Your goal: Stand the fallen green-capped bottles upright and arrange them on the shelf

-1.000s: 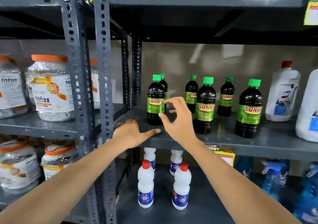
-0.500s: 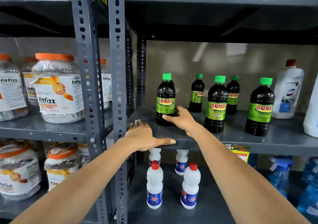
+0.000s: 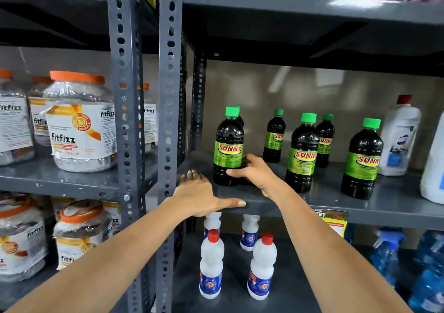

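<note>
Down from mid-air, the right hand (image 3: 254, 174) is now wrapping the base of the leftmost dark green-capped plastic bottle (image 3: 228, 146), upright on the grey metal shelf (image 3: 336, 198). Left hand (image 3: 199, 194) is lying flat, gripping the shelf lip. A low shove risks tipping it into the bottle behind.

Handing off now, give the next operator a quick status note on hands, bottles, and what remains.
Left hand: empty, resting flat on the shelf front edge.
Right hand: fingers wrapped around the base of the front-left bottle.
Bottles: six green-capped bottles visible, all upright, roughly three in front and three behind.
Done: none seen lying down.
Left: even out spacing, release the front-left bottle.
</note>
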